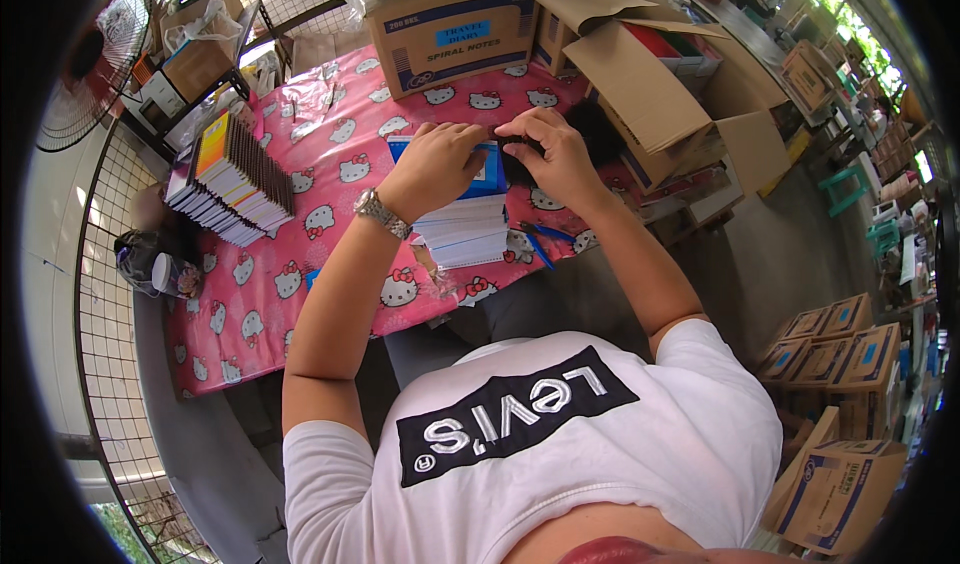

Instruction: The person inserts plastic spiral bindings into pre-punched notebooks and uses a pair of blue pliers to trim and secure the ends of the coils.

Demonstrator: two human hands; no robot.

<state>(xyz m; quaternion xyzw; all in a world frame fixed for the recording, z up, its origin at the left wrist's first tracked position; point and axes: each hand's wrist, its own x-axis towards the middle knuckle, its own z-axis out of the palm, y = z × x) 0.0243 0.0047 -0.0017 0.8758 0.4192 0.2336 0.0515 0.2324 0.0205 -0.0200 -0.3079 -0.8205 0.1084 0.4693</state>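
Observation:
A notebook with a blue cover (490, 182) lies near the middle of the pink table, on or against a stack of white pages (465, 229). My left hand (440, 167), a metal watch at its wrist, bends over the cover and grips it near its far edge. At the upper right corner, my right hand (553, 152) is closed in a pinch. Something dark shows by its fingertips, too small to make out. A black bundle (597, 134) sits just beyond that hand. Blue-handled pliers (545, 242) rest to the right of the pages.
Stacked spiral notebooks (235, 179) stand at the left. A cardboard box (455, 39) closes off the far side, and an open box (655, 94) stands at the right. A lidded cup (175, 276) is by the left edge, below a fan (95, 59). More cartons (835, 494) are at lower right.

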